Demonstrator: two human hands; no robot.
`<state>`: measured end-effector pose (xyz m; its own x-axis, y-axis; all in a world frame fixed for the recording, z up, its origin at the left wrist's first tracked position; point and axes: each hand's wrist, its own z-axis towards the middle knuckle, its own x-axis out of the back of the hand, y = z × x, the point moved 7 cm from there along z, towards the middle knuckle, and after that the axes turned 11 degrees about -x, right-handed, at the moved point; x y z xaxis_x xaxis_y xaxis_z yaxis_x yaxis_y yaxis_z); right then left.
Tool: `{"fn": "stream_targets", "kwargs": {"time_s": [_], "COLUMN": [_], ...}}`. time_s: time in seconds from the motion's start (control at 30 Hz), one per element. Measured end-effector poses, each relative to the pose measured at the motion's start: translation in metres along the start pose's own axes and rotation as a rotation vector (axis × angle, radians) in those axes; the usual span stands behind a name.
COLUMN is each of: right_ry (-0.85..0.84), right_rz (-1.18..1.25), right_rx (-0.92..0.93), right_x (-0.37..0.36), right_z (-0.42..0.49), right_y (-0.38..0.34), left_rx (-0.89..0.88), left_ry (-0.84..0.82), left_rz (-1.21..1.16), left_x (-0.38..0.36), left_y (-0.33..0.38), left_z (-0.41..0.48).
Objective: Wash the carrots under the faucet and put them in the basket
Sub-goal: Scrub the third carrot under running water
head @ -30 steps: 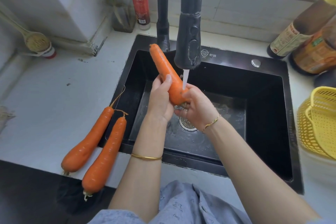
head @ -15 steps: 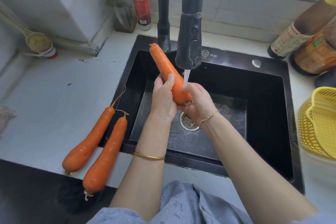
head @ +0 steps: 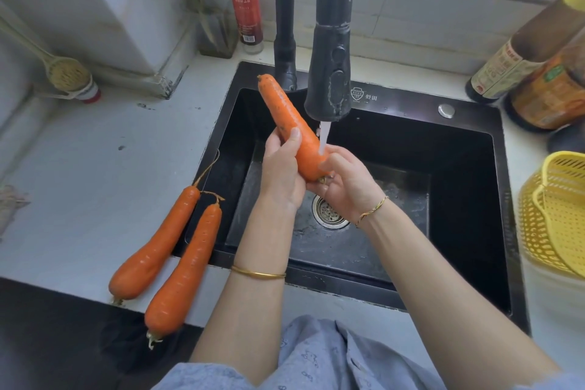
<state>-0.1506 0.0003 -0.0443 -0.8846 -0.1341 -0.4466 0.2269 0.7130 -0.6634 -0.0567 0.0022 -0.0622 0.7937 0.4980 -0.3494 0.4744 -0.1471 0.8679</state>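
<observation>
Over the black sink (head: 468, 174) I hold one orange carrot (head: 289, 119) tilted up to the left. My left hand (head: 281, 174) grips its middle, thumb on top. My right hand (head: 348, 182) curls round its lower end. Water runs from the black faucet head (head: 329, 82) onto the carrot and my right fingers. Two more carrots (head: 155, 247) (head: 186, 272) lie side by side on the white counter at the sink's left edge. The yellow perforated basket (head: 554, 215) stands at the far right, partly cut off.
Sauce bottles (head: 519, 54) crowd the back right corner beside the sink. A clear bottle with a red label (head: 245, 6) stands behind the faucet on the left. A ladle (head: 63, 73) lies on the back left counter. The sink drain (head: 327, 210) shows below my hands.
The carrot and both hands have shifted slightly up and left under the stream. My left thumb has slid a little higher along the carrot. The two carrots on the counter have not moved.
</observation>
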Motion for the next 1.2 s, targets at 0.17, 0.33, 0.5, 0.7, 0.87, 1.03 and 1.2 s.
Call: {"fn": "stream_targets", "kwargs": {"time_s": [0.17, 0.33, 0.5, 0.7, 0.87, 1.03, 1.2], "right_ry": [0.067, -0.036, 0.029, -0.049, 0.014, -0.052, -0.029], "right_rz": [-0.050, -0.010, -0.044, -0.039, -0.234, -0.139, -0.144], "right_rx": [0.015, -0.042, -0.076, -0.135, -0.091, -0.094, -0.085], "right_x": [0.002, 0.000, 0.006, 0.014, 0.011, 0.017, 0.015], "right_z": [-0.001, -0.002, 0.002, 0.007, 0.011, 0.004, 0.006], "right_y": [-0.002, -0.001, 0.001, 0.004, -0.004, -0.006, -0.006], "left_rx": [0.009, 0.022, 0.025, 0.011, -0.004, 0.004, -0.006], "left_ry": [-0.021, -0.059, -0.123, -0.172, -0.196, -0.178, -0.189], "left_rz": [0.010, -0.020, -0.018, 0.008, 0.048, 0.031, 0.064], "left_x": [-0.001, 0.001, -0.001, -0.004, -0.008, -0.004, -0.004], "left_y": [-0.001, 0.000, -0.002, -0.001, 0.000, 0.001, 0.003], "left_z": [-0.002, -0.002, -0.003, -0.005, -0.005, -0.003, -0.005]}}
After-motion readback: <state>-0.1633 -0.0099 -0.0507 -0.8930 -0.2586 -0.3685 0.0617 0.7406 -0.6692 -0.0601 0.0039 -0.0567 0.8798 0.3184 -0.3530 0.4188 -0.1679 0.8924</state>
